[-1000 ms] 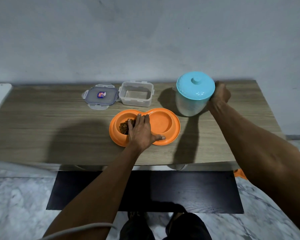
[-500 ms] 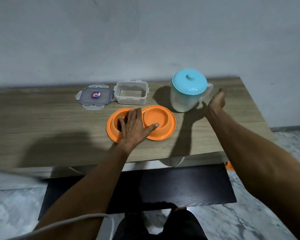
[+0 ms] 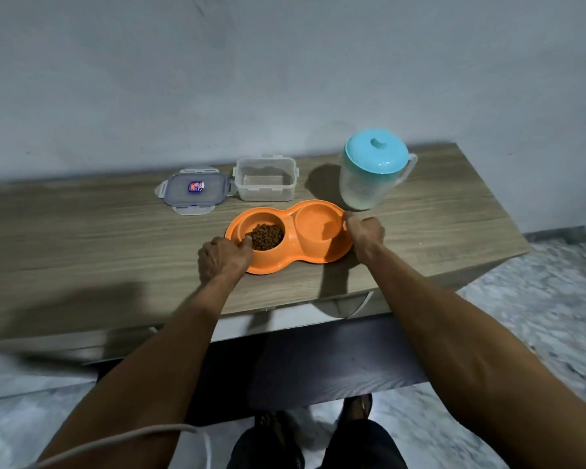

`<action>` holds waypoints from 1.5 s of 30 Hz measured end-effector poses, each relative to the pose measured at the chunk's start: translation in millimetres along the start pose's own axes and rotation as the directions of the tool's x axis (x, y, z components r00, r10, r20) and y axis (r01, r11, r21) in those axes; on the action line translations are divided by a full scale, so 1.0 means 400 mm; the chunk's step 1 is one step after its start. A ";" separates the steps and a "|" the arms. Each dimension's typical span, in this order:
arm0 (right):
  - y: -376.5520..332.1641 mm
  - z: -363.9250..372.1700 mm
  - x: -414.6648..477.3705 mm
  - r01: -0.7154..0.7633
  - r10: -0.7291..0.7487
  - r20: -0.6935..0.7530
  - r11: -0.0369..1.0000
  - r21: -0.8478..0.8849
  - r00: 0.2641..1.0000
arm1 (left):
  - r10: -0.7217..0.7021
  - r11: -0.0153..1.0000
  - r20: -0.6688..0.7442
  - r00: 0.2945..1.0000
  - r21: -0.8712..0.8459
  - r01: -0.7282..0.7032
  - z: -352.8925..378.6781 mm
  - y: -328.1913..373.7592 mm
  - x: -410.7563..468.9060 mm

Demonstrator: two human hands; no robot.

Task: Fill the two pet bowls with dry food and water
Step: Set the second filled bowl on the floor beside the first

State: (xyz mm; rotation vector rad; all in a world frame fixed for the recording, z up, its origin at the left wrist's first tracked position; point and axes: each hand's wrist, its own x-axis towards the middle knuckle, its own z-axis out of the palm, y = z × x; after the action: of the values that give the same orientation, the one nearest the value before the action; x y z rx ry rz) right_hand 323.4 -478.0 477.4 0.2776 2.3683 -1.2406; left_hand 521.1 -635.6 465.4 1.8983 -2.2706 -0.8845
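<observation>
the orange plastic double pet bowl (image 3: pixel 322 253) sits on the wooden counter (image 3: pixel 82 238), near its front edge. its left well holds brown dry kibble (image 3: pixel 266 235); whether the right well holds water cannot be told. the left hand (image 3: pixel 222 258) has its grip curled onto the bowl's left rim, the right hand (image 3: pixel 364 231) pinches the right rim. just behind stands a clear jug with a turquoise lid (image 3: pixel 372 174); left of it sit an empty clear plastic container (image 3: pixel 266 179) and its grey snap lid (image 3: pixel 195 191).

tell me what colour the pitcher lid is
Light blue, a turquoise shade. The pitcher lid shows best in the head view.
</observation>
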 end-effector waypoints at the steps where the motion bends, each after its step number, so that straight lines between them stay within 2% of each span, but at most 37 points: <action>1: 0.006 0.009 -0.004 0.026 -0.026 0.005 0.998 -0.052 1.000 | -0.006 1.000 0.012 1.000 -0.018 0.006 -0.002 -0.003 0.003; 5: 0.027 0.029 -0.008 0.063 -0.060 0.021 0.982 -0.178 0.998 | -0.053 0.986 0.087 0.995 -0.156 0.066 -0.003 -0.003 0.013; 9: 0.032 0.018 -0.017 0.053 -0.051 0.016 0.987 -0.155 0.999 | -0.104 0.955 0.122 0.987 -0.266 0.134 0.015 -0.018 0.041; 14: 0.064 -0.030 -0.037 0.049 -0.050 -0.002 0.992 -0.117 0.999 | -0.109 0.949 0.113 0.988 -0.284 0.137 0.030 -0.010 0.002; 19: 0.111 -0.146 -0.032 0.047 -0.049 -0.032 0.996 -0.075 0.998 | -0.073 0.968 0.113 0.991 -0.229 0.097 0.112 0.020 -0.015; 22: 0.146 -0.248 -0.017 0.053 -0.055 -0.054 0.998 -0.028 0.997 | -0.022 0.964 0.130 0.991 -0.260 0.055 0.151 0.081 -0.088; 28: 0.240 -0.526 0.024 0.057 -0.050 -0.114 0.997 0.059 0.992 | 0.079 0.950 0.148 0.986 -0.310 -0.029 0.209 0.269 -0.379; 34: 0.357 -0.847 0.086 0.050 -0.032 -0.183 0.995 0.091 0.983 | 0.162 0.955 0.167 0.973 -0.274 -0.112 0.338 0.455 -0.652; 45: 0.509 -1.339 0.265 -0.016 0.095 -0.330 0.972 0.234 0.939 | 0.375 0.914 0.264 0.889 -0.263 -0.308 0.605 0.839 -0.982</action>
State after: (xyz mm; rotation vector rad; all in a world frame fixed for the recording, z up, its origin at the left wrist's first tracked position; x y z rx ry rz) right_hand 148.4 73.9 543.6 0.6780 2.4743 -1.5448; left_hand 224.6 -153.7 538.2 1.2838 -2.4452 -1.3795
